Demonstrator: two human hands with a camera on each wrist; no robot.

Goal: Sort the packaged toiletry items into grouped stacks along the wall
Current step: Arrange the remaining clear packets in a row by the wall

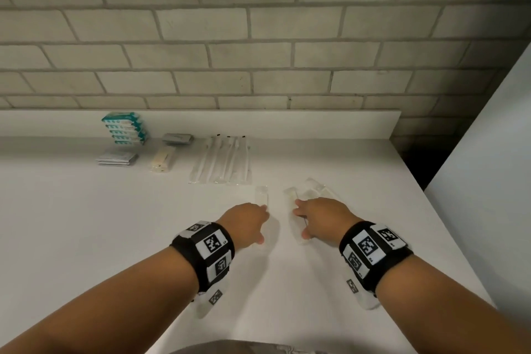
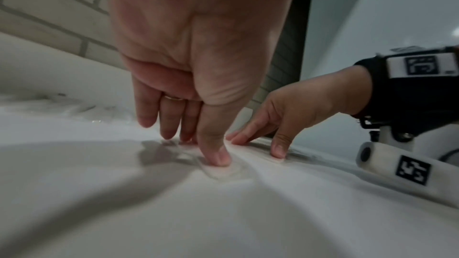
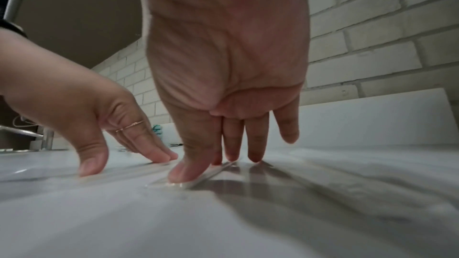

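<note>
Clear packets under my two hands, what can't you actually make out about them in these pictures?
- Contents of the clear packet under the left hand: head view, too pale against the counter.
- Near end of the right hand's packet: head view, hidden by fingers.
- How many packets are in the loose pile: overlapping clear film.
- Any printing: wrist views, blurred.
</note>
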